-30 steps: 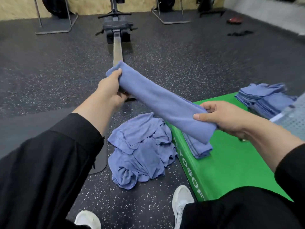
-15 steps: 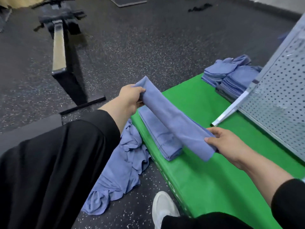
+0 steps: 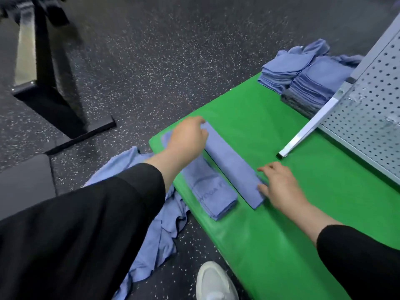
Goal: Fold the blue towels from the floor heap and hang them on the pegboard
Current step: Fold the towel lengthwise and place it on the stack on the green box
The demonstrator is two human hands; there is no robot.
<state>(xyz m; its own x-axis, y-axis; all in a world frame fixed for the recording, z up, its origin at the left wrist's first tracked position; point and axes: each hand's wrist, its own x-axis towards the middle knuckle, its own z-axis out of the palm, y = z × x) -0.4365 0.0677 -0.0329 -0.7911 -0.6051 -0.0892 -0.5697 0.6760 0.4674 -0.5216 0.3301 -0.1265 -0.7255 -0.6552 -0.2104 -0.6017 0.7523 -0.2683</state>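
We see our two hands over a big green mat (image 3: 270,245). A long folded blue towel (image 3: 232,164) lies flat on the mat, running from about 11 o'clock down to 5 o'clock.

Our left hand (image 3: 187,137) is at the far end of this towel. Its fingers curl down and pinch the towel's top corner. Our right hand (image 3: 279,187) is at the near end. Its fingers are fairly straight and a little spread, and they rest on the towel's end and on the mat beside it.

Just beside the long towel, at its 8 o'clock side, lies a small pile of folded towels (image 3: 213,194). The pile has some pale letters on top. We cannot read them well. The two seem to touch along their edges, though our left arm hides part of the pile.

Off the mat, at about 7 o'clock, the heap of loose blue towels (image 3: 155,241) sits crumpled on the dark speckled floor (image 3: 151,50). Our black sleeve covers part of it.

At about 1 o'clock, at the far end of the mat, there are two tall stacks of folded towels (image 3: 303,74), side by side. The grey pegboard (image 3: 368,118) with many small holes leans in at 2 o'clock, and its shiny metal leg (image 3: 303,135) rests on the mat.

At 6 o'clock we see our white shoe (image 3: 214,282). At 10 o'clock stands a black metal stand (image 3: 60,83).
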